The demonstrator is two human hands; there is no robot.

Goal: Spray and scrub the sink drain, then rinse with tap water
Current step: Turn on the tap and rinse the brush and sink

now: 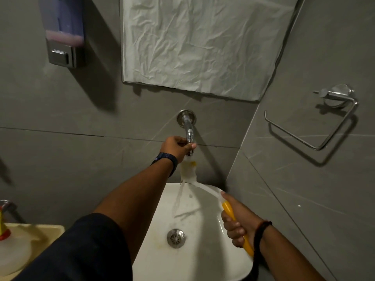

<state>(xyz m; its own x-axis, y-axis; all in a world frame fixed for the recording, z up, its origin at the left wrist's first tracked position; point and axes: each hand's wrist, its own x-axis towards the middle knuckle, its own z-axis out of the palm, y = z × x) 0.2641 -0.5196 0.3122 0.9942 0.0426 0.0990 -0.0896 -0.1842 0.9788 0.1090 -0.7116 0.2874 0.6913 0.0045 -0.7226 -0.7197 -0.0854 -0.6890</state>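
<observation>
Your left hand (176,146) grips one tap (188,132); your right hand (237,222) clenches one yellow-handled brush (205,186), head under the stream. One drain (176,238) lies between your forearms, in one sink (207,258).

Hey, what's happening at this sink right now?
A person is rinsing a cleaning brush at a small white sink. The left hand is on the wall tap, and water is running. The right hand has a closed grip on the brush's yellow handle, holding the brush head up under the stream. Water falls into the basin toward the metal drain. A spray bottle sits off to the left, untouched.
</observation>
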